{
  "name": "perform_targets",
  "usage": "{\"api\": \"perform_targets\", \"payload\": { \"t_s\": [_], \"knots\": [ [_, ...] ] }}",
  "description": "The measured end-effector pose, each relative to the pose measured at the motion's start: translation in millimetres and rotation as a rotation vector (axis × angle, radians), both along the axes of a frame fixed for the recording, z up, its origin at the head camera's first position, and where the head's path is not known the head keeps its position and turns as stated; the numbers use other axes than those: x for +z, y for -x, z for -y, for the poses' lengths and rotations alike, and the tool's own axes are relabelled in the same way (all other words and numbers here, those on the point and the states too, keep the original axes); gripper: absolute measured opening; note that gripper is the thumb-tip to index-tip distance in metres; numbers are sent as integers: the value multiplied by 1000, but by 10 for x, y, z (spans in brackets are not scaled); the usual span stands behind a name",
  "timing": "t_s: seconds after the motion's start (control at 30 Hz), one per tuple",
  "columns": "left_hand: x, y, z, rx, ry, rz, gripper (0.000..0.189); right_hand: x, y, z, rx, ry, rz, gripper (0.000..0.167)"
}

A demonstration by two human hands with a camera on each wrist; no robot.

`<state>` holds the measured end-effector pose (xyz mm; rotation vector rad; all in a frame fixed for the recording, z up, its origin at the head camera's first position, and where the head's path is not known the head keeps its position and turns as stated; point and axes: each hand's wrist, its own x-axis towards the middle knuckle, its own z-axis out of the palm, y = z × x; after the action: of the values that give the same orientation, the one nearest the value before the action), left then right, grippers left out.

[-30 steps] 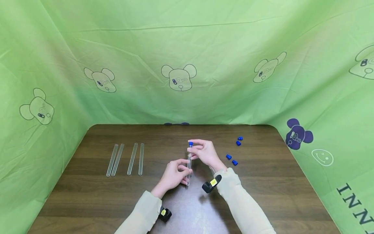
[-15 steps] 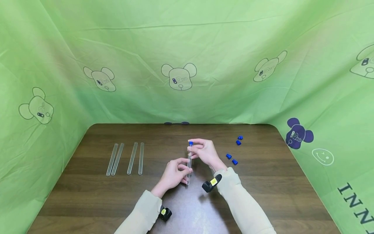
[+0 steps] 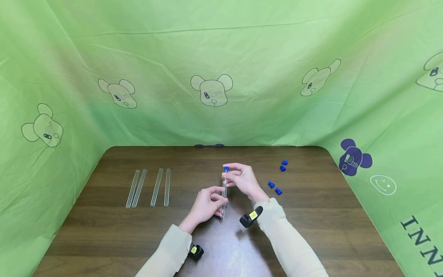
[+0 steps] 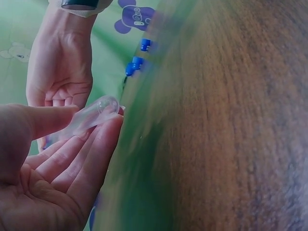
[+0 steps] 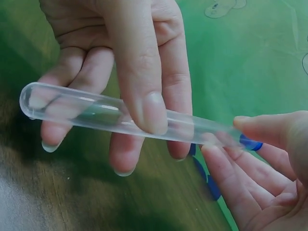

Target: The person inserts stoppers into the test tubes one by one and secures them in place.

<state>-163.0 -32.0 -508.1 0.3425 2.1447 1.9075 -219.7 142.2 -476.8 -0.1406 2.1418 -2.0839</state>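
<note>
**Risk: tube slip, cocked cap**

Left hand pinches the lower part of a clear, round-bottomed tube, thumb against fingers, over mid-surface. Smooth wall: a hard push from the top could slide it through. Right hand pinches the upper end by the small blue plastic cap (can't tell if fully seated); off-axis force could cock it.

Beyond, left: four clear, uncapped round tubes, could roll if knocked. Right: four loose blue caps, easily scattered.
</note>
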Motion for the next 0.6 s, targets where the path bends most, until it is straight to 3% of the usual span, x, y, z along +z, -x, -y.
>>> {"api": "perform_targets", "payload": {
  "t_s": [0.33,0.6],
  "knots": [
    [9,30,13,9,-28,11,40,-18,7,-3,11,-10,-22,39],
    [61,35,38,14,6,-1,40,-8,5,7,10,-31,-36,49]
  ]
}}
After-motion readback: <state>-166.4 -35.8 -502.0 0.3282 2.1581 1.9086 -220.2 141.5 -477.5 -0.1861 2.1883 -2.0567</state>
